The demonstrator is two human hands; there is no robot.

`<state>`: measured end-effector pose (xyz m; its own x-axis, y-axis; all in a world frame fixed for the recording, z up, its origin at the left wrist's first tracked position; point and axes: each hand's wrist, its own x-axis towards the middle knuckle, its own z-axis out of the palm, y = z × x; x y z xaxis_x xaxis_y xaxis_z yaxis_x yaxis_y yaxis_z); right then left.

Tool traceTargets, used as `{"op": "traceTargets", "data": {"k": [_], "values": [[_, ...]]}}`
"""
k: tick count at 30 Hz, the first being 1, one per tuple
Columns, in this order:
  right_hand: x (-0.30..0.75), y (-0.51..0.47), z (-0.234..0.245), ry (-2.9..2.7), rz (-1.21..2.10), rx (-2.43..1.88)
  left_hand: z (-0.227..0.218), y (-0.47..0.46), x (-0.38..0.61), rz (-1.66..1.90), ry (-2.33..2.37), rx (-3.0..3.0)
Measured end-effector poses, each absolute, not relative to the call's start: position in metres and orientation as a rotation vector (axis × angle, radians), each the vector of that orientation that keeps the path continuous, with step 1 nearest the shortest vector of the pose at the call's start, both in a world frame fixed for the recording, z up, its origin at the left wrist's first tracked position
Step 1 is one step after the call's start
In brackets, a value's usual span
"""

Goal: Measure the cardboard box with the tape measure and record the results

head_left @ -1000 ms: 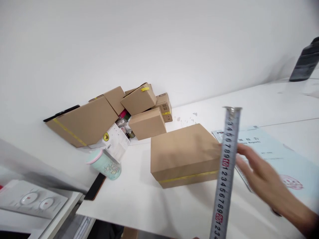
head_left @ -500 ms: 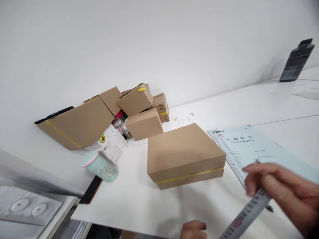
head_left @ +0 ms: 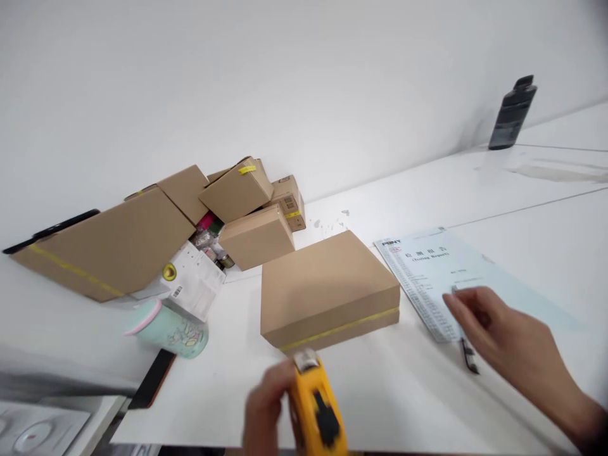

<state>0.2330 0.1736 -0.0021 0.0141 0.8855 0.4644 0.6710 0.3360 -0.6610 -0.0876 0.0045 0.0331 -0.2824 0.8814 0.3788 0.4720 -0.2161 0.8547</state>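
At the bottom centre, my left hand (head_left: pixel 270 402) is closed around a yellow tape measure (head_left: pixel 323 411) with a black patch on its side. No long blade shows out of its case. The near edge of a closed cardboard box (head_left: pixel 327 285), sealed with yellow tape, lies just beyond it. My right hand (head_left: pixel 498 329) is low over the lower part of a pale blue test report (head_left: pixel 427 266), its fingers bent together around a pen (head_left: pixel 469 358). The pen's dark end sticks out below the fingers; its middle is hidden by them.
More cardboard boxes (head_left: pixel 242 190) are piled at the back left against the wall. In front of them stand a white carton (head_left: pixel 194 278) and a tilted mint-green cup (head_left: pixel 175 329). A dark bottle (head_left: pixel 513 114) is at the far right. The white table's (head_left: pixel 213 405) edge runs along the bottom.
The tape blade that my right hand held stretched out has gone back into its case. My left hand has risen into view with the tape measure; my right hand has moved to the pen.
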Motion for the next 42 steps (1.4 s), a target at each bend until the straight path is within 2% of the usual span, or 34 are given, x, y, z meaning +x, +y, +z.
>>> {"op": "traceTargets", "data": {"k": [2, 6, 12, 16, 20, 22, 23, 25, 27, 29, 31, 37, 42], "values": [[0.25, 0.195, -0.013, -1.747, 0.333, -1.561, 0.065, 0.021, -0.09, 1.592, 1.962, 1.771], [0.265, 0.214, -0.039, -1.904, 0.42, -1.784, 0.097, 0.077, -0.093, 1.269, 2.198, 2.079], [0.27, 0.219, -0.046, -2.023, 0.599, -1.628, 0.086, 0.139, -0.105, 1.023, 2.294, 2.291], [0.287, 0.23, -0.03, -1.65, 1.119, -1.347, 0.081, 0.155, -0.116, 1.018, 2.304, 2.339], [0.3, 0.248, -0.006, -1.25, 1.303, -1.061, 0.083, 0.159, -0.108, 1.238, 2.358, 2.434], [0.299, 0.258, 0.003, -1.188, 1.267, -1.0, 0.075, 0.154, -0.081, 1.478, 2.18, 2.631], [0.297, 0.263, 0.007, -1.167, 1.239, -0.986, 0.067, 0.151, -0.061, 1.563, 1.923, 2.804], [0.291, 0.274, 0.012, -1.121, 1.185, -0.972, 0.044, 0.147, -0.013, 1.384, 1.476, 2.89], [0.284, 0.287, 0.014, -1.064, 1.131, -0.971, 0.018, 0.15, 0.038, 0.985, 1.172, 2.853], [0.28, 0.3, 0.015, -1.016, 1.105, -0.978, -0.003, 0.164, 0.08, 0.636, 1.13, 2.698], [0.28, 0.314, 0.016, -0.984, 1.113, -0.988, -0.013, 0.184, 0.108, 0.455, 1.145, 2.533], [0.292, 0.336, 0.019, -1.026, 1.174, -1.03, -0.022, 0.236, 0.121, 0.212, 1.319, 2.254], [0.292, 0.336, 0.012, -1.093, 1.194, -1.136, -0.028, 0.211, 0.115, 0.148, 1.275, 2.263]]}}
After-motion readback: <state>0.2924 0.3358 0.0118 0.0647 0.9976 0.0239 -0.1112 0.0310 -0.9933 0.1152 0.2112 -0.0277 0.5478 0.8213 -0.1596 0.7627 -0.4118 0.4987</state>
